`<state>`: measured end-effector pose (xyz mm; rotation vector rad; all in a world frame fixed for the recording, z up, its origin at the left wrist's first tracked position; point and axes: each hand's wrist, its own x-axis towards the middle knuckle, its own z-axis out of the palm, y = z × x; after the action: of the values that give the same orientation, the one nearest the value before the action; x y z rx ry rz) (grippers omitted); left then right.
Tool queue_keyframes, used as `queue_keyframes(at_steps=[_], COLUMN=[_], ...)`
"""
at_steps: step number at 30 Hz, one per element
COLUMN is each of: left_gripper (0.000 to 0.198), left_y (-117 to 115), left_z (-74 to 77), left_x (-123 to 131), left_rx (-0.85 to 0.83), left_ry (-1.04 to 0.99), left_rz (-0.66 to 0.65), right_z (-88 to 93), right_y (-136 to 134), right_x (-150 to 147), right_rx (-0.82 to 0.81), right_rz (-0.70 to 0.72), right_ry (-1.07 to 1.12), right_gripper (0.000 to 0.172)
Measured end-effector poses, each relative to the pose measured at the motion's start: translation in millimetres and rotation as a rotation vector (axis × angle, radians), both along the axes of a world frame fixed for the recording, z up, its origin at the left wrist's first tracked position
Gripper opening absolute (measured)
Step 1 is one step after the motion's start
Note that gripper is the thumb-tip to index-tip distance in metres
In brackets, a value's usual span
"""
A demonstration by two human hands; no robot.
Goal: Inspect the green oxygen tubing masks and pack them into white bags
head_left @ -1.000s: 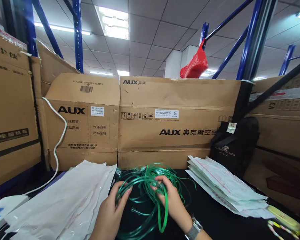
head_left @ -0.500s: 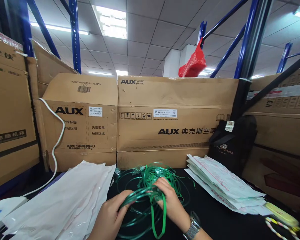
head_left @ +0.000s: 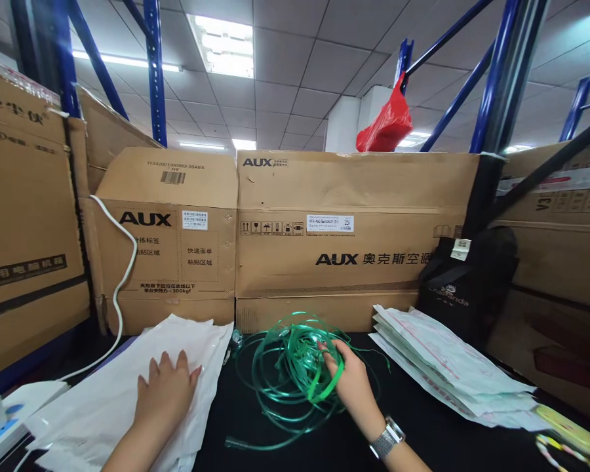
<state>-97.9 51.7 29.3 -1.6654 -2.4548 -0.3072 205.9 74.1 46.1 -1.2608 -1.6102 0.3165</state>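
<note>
At lower centre, the right hand (head_left: 353,380) grips green tubing (head_left: 302,357), whose loose coils could tangle if tugged; lower left, the spread left hand (head_left: 164,393) touches white packets (head_left: 109,388).

From my head view, I see the left hand (head_left: 164,393) spread over white bags (head_left: 196,337), the right hand (head_left: 351,377) holding green tubing (head_left: 275,367).

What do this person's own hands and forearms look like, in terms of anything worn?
Both the left hand and the right hand are ungloved, and no sleeves show on the visible forearms. The right wrist wears a watch with a silver-grey, mesh-like band; the left wrist shows none.
</note>
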Motion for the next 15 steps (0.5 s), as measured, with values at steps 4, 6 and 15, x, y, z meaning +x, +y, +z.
queue_keyframes(at_steps=[4,6,15], left_gripper=[0.046,0.046,0.043], left_y=[5,2,-23], left_z=[-12.2,-8.7,50.4], left_x=[0,1,2], left_rx=[-0.069,-0.074,0.084], left_ry=[-0.043,-0.046,-0.191], left_rz=[-0.063,-0.1,-0.386], right_z=[0.2,2.0,8.2], right_y=[3,5,11], right_x=[5,7,16], right_rx=[-0.051,-0.073,-0.124], right_rz=[-0.035,-0.054,-0.036], right_ry=[0.075,0.123,0.416], right_gripper=[0.027,0.028,0.029])
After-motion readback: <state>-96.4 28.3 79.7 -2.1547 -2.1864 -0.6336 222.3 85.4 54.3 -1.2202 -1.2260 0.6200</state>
